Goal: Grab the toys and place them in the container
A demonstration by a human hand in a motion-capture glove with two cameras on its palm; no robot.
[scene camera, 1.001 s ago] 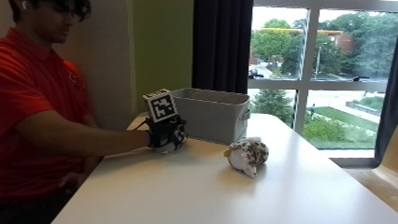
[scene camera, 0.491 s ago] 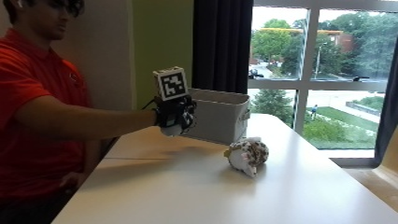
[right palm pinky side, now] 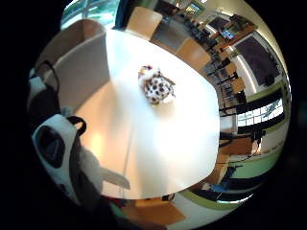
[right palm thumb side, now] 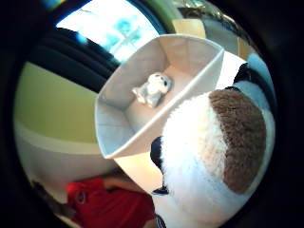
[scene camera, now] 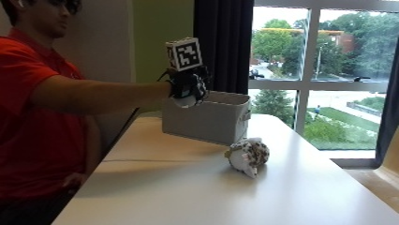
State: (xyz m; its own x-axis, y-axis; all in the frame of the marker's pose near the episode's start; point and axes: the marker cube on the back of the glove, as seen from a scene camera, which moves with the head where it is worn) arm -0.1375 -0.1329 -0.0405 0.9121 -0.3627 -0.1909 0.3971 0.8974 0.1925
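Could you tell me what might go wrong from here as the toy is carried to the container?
The gloved right hand holds a white and brown plush toy near the edge of the grey container, not clearly over its opening, so an early release could drop the toy onto the table. A small white plush already lies inside; the new toy may land on it. The spotted plush is still on the table and could be overlooked.

Daylight pours through the window (scene camera: pixel 324 75), leaving the person (scene camera: pixel 37 117) rather dim and backlit. The table (scene camera: pixel 187 187) shows soft glare and perhaps a faint shadow beside the spotted plush toy (scene camera: pixel 248 154). Palm views bend strongly at their rims.
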